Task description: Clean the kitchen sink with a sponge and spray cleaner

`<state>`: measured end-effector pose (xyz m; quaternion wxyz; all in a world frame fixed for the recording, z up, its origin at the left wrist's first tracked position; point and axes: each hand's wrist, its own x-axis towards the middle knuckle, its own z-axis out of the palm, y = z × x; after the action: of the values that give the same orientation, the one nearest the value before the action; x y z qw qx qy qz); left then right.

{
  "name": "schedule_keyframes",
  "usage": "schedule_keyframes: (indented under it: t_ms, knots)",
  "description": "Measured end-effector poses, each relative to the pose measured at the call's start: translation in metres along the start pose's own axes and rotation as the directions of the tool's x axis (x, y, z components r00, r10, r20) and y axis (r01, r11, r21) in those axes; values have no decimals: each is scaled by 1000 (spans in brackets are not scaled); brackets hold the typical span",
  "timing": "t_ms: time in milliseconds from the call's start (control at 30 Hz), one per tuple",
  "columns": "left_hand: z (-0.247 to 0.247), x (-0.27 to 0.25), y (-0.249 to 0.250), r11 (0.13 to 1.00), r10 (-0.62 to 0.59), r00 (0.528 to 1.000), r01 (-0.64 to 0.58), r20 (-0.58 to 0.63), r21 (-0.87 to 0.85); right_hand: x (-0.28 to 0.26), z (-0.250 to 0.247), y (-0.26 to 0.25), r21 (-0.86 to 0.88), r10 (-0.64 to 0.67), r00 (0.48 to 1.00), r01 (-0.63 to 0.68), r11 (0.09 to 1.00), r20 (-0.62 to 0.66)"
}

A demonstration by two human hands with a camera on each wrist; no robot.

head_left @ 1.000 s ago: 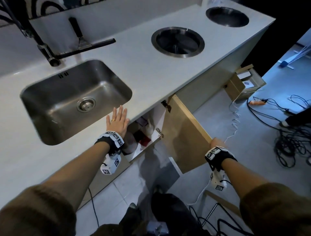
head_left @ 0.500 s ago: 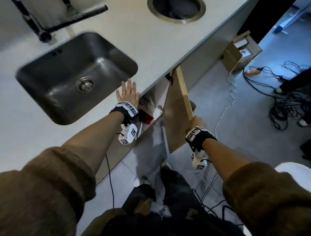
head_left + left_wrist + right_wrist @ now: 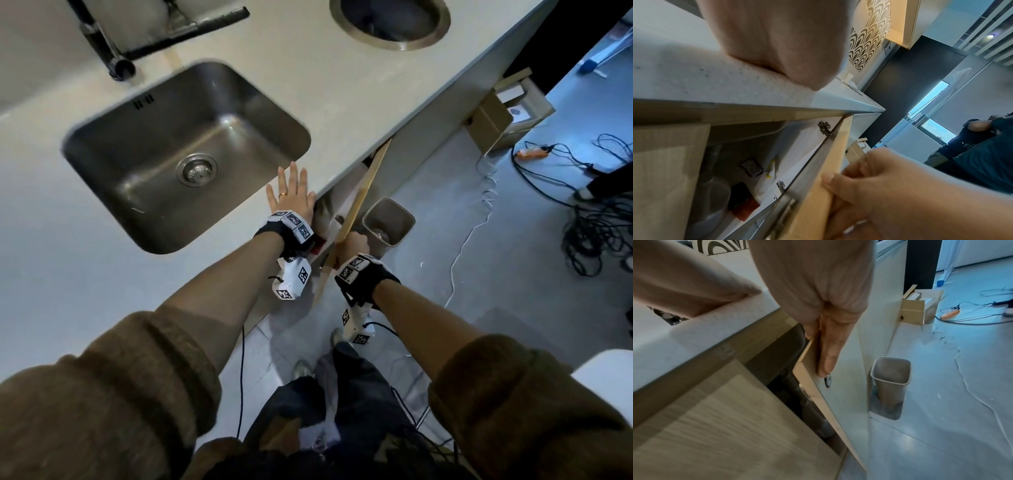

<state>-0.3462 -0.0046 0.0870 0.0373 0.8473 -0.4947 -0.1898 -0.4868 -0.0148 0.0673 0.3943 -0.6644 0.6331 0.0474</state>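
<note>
The steel sink (image 3: 154, 147) is set into the pale countertop (image 3: 308, 85), with a black faucet (image 3: 102, 44) behind it. My left hand (image 3: 291, 195) (image 3: 777, 40) lies flat and open on the counter's front edge, right of the sink. My right hand (image 3: 354, 243) (image 3: 879, 186) (image 3: 826, 340) grips the free edge of the wooden cabinet door (image 3: 363, 198) (image 3: 813, 386) below the counter. Through the gap, the left wrist view shows a white bottle with a yellow part (image 3: 768, 172) and a red-and-dark block (image 3: 745, 209) that looks like a sponge.
A black squeegee (image 3: 205, 24) lies behind the sink and a round steel opening (image 3: 390, 24) sits further right. A beige bin (image 3: 388, 222) (image 3: 891, 379) stands on the floor beside the door. A cardboard box (image 3: 493, 120) and tangled cables (image 3: 599, 222) lie further right.
The cabinet door has swung in toward the cabinet with my right hand on its edge, bringing that hand close to my left. My left hand stays flat on the counter.
</note>
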Motion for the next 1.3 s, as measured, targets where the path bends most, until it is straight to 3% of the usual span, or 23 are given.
schedule_keyframes:
  t_ms: [233,367,433,500,533,633,667,800,933,1033,1233,1300]
  knots:
    - [1,-4,2,1000,-1,1000,2,-29,4,18,24,-31,-105,-118,982,135,985,148]
    - [0,-4,2,1000,4,1000,-4,-19,-6,23,31,-32,-219,-214,930,285,933,299]
    - [0,-3,2,1000,6,1000,-6,-3,-10,64,53,-8,-220,-290,875,393,893,387]
    - [0,-2,1,1000,7,1000,-7,2,-12,136,83,25,-271,-270,872,398,876,409]
    - [-1,-1,0,1000,9,1000,-9,4,-14,142,79,24,-292,-253,866,400,869,432]
    - [-1,-2,-1,1000,12,1000,-12,12,-14,52,18,-15,-374,-212,834,437,818,510]
    - [0,-2,-1,1000,10,1000,-10,10,-15,48,13,-14,-382,-209,828,444,810,520]
    - [0,-2,0,1000,-4,1000,5,10,-9,55,6,-8,-397,-271,811,509,764,518]
    - [-2,-4,1,1000,-13,1000,13,20,-2,68,-13,-13,-383,-306,732,609,695,609]
    - [-1,-5,3,999,-28,1000,27,9,28,78,-30,-21,-438,-320,711,661,609,626]
    - [-3,-7,9,992,-104,993,100,58,74,97,-64,-45,-411,-299,578,782,469,759]
    - [-8,-8,10,993,-112,991,108,78,50,102,-76,-55,-366,-260,504,823,434,824]
